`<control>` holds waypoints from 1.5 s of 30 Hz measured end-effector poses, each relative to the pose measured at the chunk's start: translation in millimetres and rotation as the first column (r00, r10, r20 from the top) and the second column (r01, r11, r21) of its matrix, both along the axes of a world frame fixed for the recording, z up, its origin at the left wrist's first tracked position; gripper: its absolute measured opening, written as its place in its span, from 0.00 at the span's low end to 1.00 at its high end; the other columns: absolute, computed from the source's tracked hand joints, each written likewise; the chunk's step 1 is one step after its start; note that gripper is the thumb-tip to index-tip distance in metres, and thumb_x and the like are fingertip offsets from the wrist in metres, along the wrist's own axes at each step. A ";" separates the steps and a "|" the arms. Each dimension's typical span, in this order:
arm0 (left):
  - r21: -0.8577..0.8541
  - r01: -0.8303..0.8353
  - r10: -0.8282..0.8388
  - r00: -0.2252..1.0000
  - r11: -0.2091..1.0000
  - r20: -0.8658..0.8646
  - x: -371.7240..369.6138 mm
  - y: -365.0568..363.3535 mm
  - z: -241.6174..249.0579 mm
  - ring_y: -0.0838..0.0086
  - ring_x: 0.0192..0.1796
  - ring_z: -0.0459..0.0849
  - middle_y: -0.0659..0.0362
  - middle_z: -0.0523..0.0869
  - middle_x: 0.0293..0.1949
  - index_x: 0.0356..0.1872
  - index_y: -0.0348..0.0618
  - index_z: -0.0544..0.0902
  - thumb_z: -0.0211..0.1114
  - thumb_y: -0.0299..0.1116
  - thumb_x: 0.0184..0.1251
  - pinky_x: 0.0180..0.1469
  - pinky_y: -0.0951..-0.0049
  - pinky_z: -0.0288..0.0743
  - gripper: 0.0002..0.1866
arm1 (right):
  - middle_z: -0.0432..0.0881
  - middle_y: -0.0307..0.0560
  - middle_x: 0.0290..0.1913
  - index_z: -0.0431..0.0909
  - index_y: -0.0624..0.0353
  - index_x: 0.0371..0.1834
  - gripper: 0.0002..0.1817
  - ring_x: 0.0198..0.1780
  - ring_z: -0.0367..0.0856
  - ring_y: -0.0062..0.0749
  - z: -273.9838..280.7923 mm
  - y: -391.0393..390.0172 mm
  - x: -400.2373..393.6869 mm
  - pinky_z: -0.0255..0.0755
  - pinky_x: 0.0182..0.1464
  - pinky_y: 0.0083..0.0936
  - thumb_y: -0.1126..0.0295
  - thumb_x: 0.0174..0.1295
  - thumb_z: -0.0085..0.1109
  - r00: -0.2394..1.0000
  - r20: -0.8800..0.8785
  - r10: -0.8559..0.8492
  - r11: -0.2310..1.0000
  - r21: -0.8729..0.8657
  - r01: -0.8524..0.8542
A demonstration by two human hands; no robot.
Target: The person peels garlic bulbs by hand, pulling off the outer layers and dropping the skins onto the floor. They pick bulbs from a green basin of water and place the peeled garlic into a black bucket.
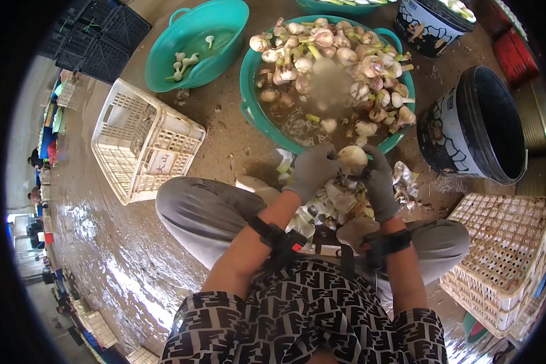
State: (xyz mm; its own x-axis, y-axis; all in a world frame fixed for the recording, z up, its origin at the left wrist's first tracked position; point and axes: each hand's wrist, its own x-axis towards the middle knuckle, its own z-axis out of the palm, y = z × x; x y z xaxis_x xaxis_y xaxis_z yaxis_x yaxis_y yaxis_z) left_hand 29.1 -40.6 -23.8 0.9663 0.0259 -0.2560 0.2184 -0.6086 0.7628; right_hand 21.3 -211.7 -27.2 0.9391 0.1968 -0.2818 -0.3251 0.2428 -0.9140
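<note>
A pale garlic bulb (352,159) is held between my two gloved hands, over the near rim of a green tub (267,130). My left hand (313,173) is closed with its fingertips at the bulb's left side. From the other side, my right hand (379,185) grips it, thumb and fingers bent round it. Many garlic bulbs with stems (370,67) are heaped in the tub's muddy water. Below my hands, loose garlic skins (340,203) lie in a pile between my legs.
A second green tub (158,60) at upper left holds several cleaned bulbs. A white crate (164,151) stands left, stacked crates (497,242) right. A black bucket (467,130) is beside the big tub; another bucket (424,27) stands behind. The floor (115,236) is wet and muddy.
</note>
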 end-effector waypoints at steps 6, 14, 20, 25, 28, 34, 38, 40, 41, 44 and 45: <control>-0.015 -0.042 0.042 0.999 0.999 -0.022 7.2 20.5 8.1 0.73 0.26 0.79 0.58 0.81 0.23 0.27 0.41 0.80 0.63 0.33 0.49 0.32 0.71 0.74 0.07 | 0.74 0.48 0.50 0.64 0.60 0.58 0.26 0.48 0.77 0.38 -2.6 -16.6 -0.4 0.77 0.48 0.32 0.74 0.54 0.57 0.944 0.316 0.100 0.995 -0.048 -0.090; 0.081 0.087 -0.113 0.903 0.993 0.414 36.9 48.3 -4.1 0.61 0.49 0.79 0.53 0.81 0.45 0.48 0.44 0.77 0.64 0.38 0.58 0.52 0.64 0.72 0.18 | 0.74 0.49 0.49 0.64 0.59 0.60 0.26 0.47 0.76 0.41 -12.1 -43.7 3.4 0.75 0.41 0.32 0.62 0.60 0.52 0.978 -0.040 0.203 0.870 0.467 -0.161; 0.005 0.596 -0.593 0.798 0.803 0.109 22.9 17.7 -0.8 0.61 0.51 0.78 0.52 0.80 0.49 0.52 0.45 0.76 0.64 0.41 0.59 0.54 0.66 0.71 0.21 | 0.73 0.50 0.51 0.63 0.64 0.60 0.26 0.52 0.75 0.39 15.4 -25.6 6.2 0.77 0.45 0.36 0.63 0.61 0.54 0.957 -0.160 0.242 0.912 0.375 -0.167; -0.225 0.392 -0.412 0.910 0.892 -0.048 11.0 13.7 -5.2 0.59 0.43 0.81 0.52 0.83 0.40 0.44 0.42 0.81 0.62 0.39 0.62 0.47 0.66 0.73 0.14 | 0.74 0.50 0.52 0.64 0.66 0.59 0.28 0.55 0.73 0.37 10.7 -32.7 -2.6 0.73 0.53 0.33 0.67 0.57 0.61 0.967 0.017 0.253 0.963 0.086 -0.254; -0.267 0.278 -0.295 0.955 0.923 -0.024 6.2 11.0 -16.8 0.64 0.36 0.80 0.54 0.83 0.33 0.40 0.41 0.81 0.58 0.38 0.64 0.42 0.67 0.73 0.12 | 0.73 0.50 0.53 0.64 0.66 0.59 0.30 0.56 0.72 0.37 -0.3 -27.8 -1.4 0.71 0.56 0.29 0.69 0.53 0.64 0.944 0.132 0.301 0.954 -0.052 -0.297; -0.239 0.293 -0.284 0.956 0.926 0.074 0.5 21.3 -76.0 0.79 0.32 0.73 0.61 0.79 0.28 0.37 0.36 0.80 0.56 0.37 0.65 0.39 0.72 0.70 0.13 | 0.73 0.50 0.53 0.64 0.62 0.60 0.31 0.54 0.74 0.37 -4.7 -9.9 -0.4 0.72 0.54 0.27 0.71 0.53 0.64 0.813 0.306 0.495 0.822 -0.467 -0.325; -0.470 0.097 -0.178 0.975 0.878 -0.132 -2.1 30.1 -49.6 0.81 0.32 0.72 0.62 0.79 0.28 0.40 0.34 0.79 0.58 0.39 0.65 0.38 0.76 0.68 0.15 | 0.75 0.47 0.50 0.65 0.60 0.59 0.27 0.49 0.77 0.32 -2.1 -14.0 -3.6 0.77 0.47 0.26 0.72 0.55 0.61 0.969 -0.177 0.174 0.982 -0.038 -0.183; -0.469 0.009 -0.048 0.996 0.883 -0.071 -0.1 18.6 -41.4 0.81 0.33 0.71 0.62 0.79 0.29 0.42 0.35 0.79 0.59 0.41 0.66 0.39 0.77 0.68 0.16 | 0.76 0.45 0.48 0.66 0.61 0.57 0.25 0.46 0.78 0.30 1.1 -10.1 -0.4 0.78 0.45 0.25 0.73 0.56 0.60 0.913 -0.317 0.257 0.964 0.153 -0.218; -0.422 0.056 -0.076 0.997 0.905 -0.031 0.0 13.5 -37.0 0.81 0.33 0.71 0.62 0.79 0.30 0.42 0.35 0.79 0.59 0.41 0.66 0.38 0.77 0.68 0.17 | 0.76 0.44 0.47 0.66 0.61 0.56 0.23 0.45 0.79 0.28 4.2 -7.6 -0.2 0.79 0.43 0.25 0.73 0.57 0.59 0.874 -0.378 0.304 0.944 0.246 -0.221; -0.340 0.174 -0.170 0.985 0.924 0.041 2.0 7.1 -17.7 0.82 0.33 0.71 0.63 0.78 0.31 0.42 0.36 0.79 0.60 0.43 0.66 0.37 0.77 0.68 0.17 | 0.78 0.45 0.47 0.68 0.63 0.54 0.18 0.44 0.78 0.24 1.1 -3.6 0.5 0.75 0.43 0.22 0.73 0.61 0.55 0.897 0.078 0.434 0.896 -0.145 -0.421; -0.362 0.207 -0.209 0.977 0.909 0.034 2.2 8.5 -16.2 0.82 0.33 0.71 0.63 0.78 0.31 0.42 0.36 0.79 0.60 0.43 0.65 0.37 0.77 0.69 0.18 | 0.78 0.46 0.48 0.68 0.64 0.54 0.18 0.44 0.78 0.23 -5.6 -4.7 1.9 0.75 0.43 0.22 0.74 0.62 0.54 0.847 0.198 0.494 0.862 -0.239 -0.447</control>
State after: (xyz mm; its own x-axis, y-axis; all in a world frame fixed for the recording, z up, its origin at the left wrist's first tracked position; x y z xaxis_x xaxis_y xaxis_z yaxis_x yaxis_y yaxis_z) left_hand 31.4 -32.1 -40.1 0.9383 -0.2706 -0.2153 0.1220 -0.3236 0.9383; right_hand 23.2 -216.4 -32.8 0.7886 0.6012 -0.1293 -0.1200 -0.0558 -0.9912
